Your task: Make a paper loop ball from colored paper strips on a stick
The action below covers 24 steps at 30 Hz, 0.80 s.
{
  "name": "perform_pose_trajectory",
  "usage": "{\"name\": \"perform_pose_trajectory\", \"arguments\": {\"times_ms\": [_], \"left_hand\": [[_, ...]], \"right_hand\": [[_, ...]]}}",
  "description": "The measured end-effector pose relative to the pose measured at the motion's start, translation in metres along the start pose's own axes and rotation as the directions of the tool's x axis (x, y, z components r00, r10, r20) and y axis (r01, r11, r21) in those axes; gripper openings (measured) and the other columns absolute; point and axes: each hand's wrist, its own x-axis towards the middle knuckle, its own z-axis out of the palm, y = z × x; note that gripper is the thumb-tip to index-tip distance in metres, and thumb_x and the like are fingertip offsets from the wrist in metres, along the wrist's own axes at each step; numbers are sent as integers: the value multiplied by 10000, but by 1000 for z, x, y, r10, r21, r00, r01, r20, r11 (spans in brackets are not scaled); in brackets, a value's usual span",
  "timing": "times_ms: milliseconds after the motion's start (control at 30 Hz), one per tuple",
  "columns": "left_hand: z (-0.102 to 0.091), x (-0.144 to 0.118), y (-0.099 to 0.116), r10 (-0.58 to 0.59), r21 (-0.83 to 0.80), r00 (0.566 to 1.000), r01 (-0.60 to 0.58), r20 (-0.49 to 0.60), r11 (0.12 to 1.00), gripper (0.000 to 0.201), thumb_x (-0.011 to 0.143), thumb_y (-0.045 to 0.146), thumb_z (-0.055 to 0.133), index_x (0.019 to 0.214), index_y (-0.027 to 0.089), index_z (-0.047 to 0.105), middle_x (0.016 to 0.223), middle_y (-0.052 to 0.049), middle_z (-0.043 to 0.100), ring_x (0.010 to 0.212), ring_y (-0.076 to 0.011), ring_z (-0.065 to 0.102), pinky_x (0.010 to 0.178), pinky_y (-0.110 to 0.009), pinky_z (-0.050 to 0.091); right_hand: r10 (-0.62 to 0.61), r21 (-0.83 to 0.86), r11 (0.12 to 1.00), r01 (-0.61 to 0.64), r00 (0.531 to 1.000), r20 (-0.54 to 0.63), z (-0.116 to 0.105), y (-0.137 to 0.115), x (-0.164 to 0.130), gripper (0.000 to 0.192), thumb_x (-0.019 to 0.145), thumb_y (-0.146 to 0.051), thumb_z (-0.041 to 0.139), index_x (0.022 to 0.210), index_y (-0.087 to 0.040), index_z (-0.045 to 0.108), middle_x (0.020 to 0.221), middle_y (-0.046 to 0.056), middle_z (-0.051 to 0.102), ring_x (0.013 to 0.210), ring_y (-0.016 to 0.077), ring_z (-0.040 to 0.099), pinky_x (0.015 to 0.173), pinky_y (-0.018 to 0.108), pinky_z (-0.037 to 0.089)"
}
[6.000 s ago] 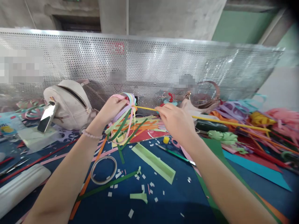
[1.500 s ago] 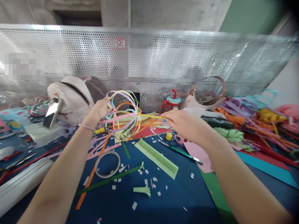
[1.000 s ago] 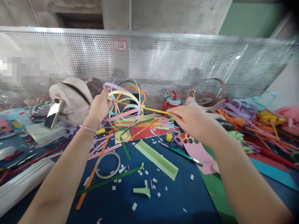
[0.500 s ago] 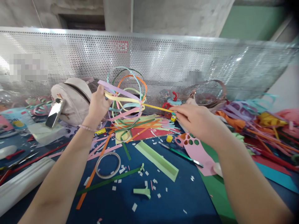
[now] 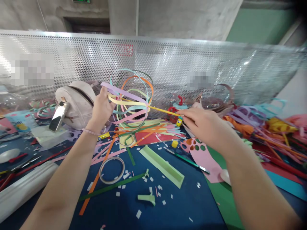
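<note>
My left hand [image 5: 102, 106] pinches one end of a ball of looped coloured paper strips [image 5: 130, 95], held above the table. A thin yellow stick [image 5: 163, 111] runs out of the ball's right side into my right hand [image 5: 203, 124], which grips it together with a small yellow and blue glue stick [image 5: 178, 121]. The strips bow outward in purple, yellow, pink, orange, green and blue. Loose strips [image 5: 148, 127] lie in a pile under the ball.
The blue table [image 5: 182, 204] carries a tape ring [image 5: 112, 165], a light green folded strip [image 5: 163, 166], scissors [image 5: 189, 159], a pink punched sheet [image 5: 201, 155] and paper scraps. A beige bag [image 5: 74, 102] and phone [image 5: 57, 116] sit left. A perforated metal screen [image 5: 192, 64] stands behind.
The flat bundle of strips has bowed out into a round ball and risen off the table. My right hand slid left along the stick toward my left hand.
</note>
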Motion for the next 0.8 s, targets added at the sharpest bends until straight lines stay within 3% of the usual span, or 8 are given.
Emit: {"name": "perform_pose_trajectory", "arguments": {"times_ms": [233,600,800], "left_hand": [[-1,1,-1,-17,27,1000,17,2,999,470,714,128,570,1166,163,445,731,-7,640,682,-163,607,648,-246,460],[-6,2,4,7,15,1000,-6,-11,1000,298,666,95,587,932,201,501,712,4,612,643,-155,577,595,-244,449],[-7,1,6,-2,-8,1000,2,5,1000,382,680,89,577,1036,188,482,751,-8,616,682,-162,589,631,-253,455]], "right_hand": [[10,13,1000,-10,1000,15,-1,0,0,347,875,-209,355,1036,-182,662,1033,73,687,869,238,646,709,366,500],[-6,5,1000,6,1000,8,-3,-1,0,350,866,-198,353,1027,-192,664,997,71,698,792,223,653,654,357,492],[-13,-6,1000,13,1000,10,-4,-2,0,339,869,-196,357,1015,-204,663,980,61,697,762,205,651,619,324,484]]}}
